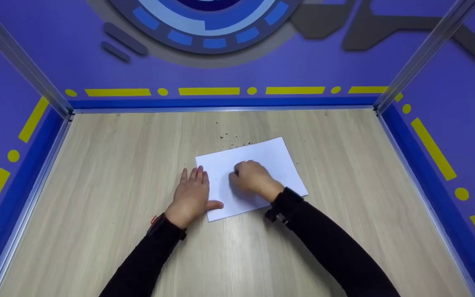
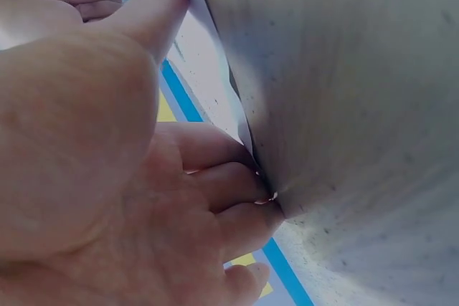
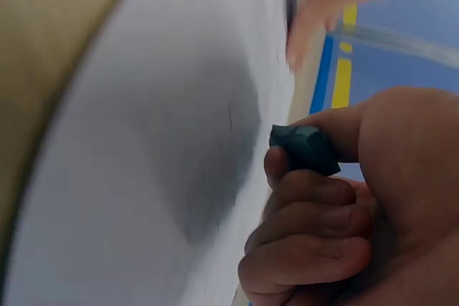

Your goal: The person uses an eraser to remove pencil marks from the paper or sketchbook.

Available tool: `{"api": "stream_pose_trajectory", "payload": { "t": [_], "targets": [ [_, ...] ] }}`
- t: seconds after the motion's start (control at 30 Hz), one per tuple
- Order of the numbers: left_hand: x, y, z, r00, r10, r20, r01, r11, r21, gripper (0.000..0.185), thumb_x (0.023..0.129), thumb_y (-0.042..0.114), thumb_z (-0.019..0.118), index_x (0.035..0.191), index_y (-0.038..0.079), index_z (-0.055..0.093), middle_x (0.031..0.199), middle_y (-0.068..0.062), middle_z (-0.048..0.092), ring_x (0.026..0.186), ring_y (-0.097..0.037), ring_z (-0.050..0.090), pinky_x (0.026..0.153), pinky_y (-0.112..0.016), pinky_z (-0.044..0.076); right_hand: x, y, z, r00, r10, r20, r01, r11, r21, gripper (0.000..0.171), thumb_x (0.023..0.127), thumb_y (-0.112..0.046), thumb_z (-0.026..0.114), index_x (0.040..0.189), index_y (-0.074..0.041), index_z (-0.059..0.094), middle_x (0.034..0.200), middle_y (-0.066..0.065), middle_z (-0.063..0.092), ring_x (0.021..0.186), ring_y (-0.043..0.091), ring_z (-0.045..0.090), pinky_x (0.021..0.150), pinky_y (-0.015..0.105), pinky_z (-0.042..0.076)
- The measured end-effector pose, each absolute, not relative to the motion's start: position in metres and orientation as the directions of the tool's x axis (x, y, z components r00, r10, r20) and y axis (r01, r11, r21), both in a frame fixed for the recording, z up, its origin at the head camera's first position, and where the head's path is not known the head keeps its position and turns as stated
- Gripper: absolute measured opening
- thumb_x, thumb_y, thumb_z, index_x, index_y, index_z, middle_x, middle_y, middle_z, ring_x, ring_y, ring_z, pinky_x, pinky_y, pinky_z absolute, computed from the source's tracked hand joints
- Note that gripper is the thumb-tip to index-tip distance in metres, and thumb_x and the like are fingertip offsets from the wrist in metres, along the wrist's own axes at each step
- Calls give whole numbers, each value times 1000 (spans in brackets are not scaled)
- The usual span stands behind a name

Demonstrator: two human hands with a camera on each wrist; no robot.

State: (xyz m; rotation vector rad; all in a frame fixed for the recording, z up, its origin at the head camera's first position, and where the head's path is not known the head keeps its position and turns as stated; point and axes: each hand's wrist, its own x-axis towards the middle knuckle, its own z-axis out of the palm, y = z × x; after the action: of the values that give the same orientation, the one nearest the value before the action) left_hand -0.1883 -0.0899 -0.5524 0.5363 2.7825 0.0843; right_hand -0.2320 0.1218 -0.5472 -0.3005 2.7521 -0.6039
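A white sheet of paper (image 1: pixel 278 165) lies tilted on the table, with a few faint short marks on it in the right wrist view. My left hand (image 1: pixel 191 194) rests flat across its left edge, fingers straight and thumb spread onto the paper. Over the middle of the sheet, my right hand (image 1: pixel 254 178) pinches a small dark green eraser (image 3: pixel 307 150) between thumb and index finger, the other fingers curled into the palm. From the head view the eraser is mostly hidden by the hand. Whether it touches the paper I cannot tell.
Dark crumbs (image 1: pixel 226 136) are scattered on the wooden table (image 1: pixel 118 177) just beyond the paper's far edge. Blue-purple panels with yellow dashes (image 1: pixel 208 91) stand along the back and both sides, joined by metal corner posts (image 1: pixel 423 45).
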Motion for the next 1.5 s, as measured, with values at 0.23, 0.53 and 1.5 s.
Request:
{"api": "stream_pose_trajectory", "payload": {
  "t": [0.23,0.53,1.5],
  "targets": [
    [-187,-92,-553,-891,375,-257,356,927,121,117,93,73,73,165,-12,38,176,-33,34,167,-45,33,139,-65,18,-230,104,-556,-927,-309,-213,-217,905,-365,31,109,-28,61,93,-7,76,101,16,78,100,36,72,94,53,60],
    [-186,-90,-552,-888,365,-281,345,931,121,119,93,75,72,166,-11,36,178,-31,31,169,-44,30,140,-63,16,-238,173,-559,-955,-220,-199,-114,891,-439,31,107,-29,61,101,-4,78,114,17,79,116,36,71,106,54,58],
    [-186,-91,-550,-888,370,-274,345,929,137,119,93,74,73,166,-12,36,177,-33,31,168,-46,30,141,-63,15,-210,118,-552,-911,-386,-145,-298,859,-417,39,109,-27,60,72,-14,56,72,9,63,75,32,66,77,52,59]
  ]
}}
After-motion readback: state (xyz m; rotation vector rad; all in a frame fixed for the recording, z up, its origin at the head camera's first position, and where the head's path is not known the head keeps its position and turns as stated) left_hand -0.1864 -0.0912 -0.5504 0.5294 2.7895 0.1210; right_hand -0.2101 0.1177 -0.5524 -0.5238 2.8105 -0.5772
